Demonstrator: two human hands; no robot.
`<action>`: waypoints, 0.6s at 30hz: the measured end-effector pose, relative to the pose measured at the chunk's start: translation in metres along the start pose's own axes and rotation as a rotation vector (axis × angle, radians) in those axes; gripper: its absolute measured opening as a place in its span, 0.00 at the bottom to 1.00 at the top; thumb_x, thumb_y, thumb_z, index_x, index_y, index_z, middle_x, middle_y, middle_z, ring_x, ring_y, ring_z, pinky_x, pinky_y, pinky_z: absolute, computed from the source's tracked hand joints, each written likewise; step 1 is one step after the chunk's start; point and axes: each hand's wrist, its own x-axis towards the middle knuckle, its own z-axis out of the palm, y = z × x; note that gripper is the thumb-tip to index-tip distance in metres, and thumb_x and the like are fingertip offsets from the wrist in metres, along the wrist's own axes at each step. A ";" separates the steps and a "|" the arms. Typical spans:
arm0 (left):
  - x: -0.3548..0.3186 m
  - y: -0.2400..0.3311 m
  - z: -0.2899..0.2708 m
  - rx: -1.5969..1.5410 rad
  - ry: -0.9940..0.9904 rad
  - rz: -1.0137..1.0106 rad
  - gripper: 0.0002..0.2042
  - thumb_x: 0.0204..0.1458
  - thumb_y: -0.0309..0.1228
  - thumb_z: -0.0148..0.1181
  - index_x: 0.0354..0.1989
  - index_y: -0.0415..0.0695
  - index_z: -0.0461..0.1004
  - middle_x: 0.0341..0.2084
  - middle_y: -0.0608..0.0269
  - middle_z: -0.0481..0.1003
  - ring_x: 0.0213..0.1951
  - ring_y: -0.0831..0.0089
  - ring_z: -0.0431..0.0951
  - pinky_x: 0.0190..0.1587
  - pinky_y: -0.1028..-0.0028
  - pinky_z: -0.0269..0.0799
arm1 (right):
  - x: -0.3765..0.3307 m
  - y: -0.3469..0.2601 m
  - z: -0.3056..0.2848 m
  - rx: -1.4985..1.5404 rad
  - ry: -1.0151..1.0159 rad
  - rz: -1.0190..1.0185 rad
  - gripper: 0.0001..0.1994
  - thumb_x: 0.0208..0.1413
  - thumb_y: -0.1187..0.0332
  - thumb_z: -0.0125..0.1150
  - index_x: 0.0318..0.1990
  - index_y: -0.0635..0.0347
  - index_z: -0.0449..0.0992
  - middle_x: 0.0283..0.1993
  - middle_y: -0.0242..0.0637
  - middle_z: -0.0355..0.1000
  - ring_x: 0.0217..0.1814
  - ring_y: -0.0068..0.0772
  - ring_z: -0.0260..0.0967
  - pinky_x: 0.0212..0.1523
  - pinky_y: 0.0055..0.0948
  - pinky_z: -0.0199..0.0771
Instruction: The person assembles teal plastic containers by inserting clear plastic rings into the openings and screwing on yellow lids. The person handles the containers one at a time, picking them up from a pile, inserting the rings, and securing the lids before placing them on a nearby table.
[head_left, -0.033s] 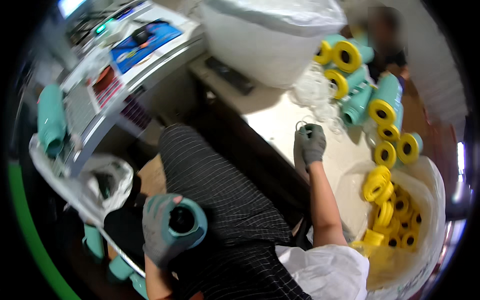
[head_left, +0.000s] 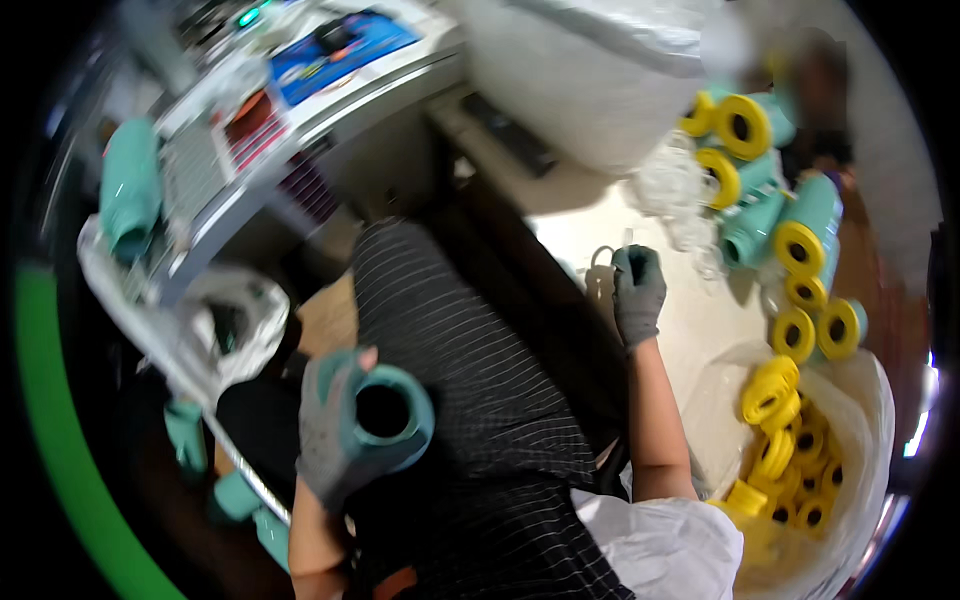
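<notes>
Fingers of the gloved left hand (head_left: 335, 435) wrap around a teal tube (head_left: 392, 415) over the lap, its open end uncapped; the right hand (head_left: 638, 290) pinches something small on the pale table (head_left: 690, 330). To the far right, several teal tubes with yellow caps (head_left: 790, 235) look finished, while many loose yellow caps (head_left: 790, 450) remain in the bag at near right.

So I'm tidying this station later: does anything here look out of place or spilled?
Mostly orderly. One teal tube lies alone on the shelf at far left, and a few more sit low beside the left hand, away from the yellow-capped tubes on the table.
</notes>
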 end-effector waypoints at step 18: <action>-0.051 -0.020 -0.014 0.071 0.138 0.041 0.15 0.37 0.42 0.74 0.31 0.48 0.80 0.45 0.58 0.76 0.54 0.46 0.76 0.48 0.55 0.82 | -0.118 -0.263 0.053 0.335 -0.809 -1.297 0.18 0.51 0.56 0.75 0.45 0.55 0.82 0.44 0.35 0.79 0.35 0.36 0.76 0.37 0.34 0.74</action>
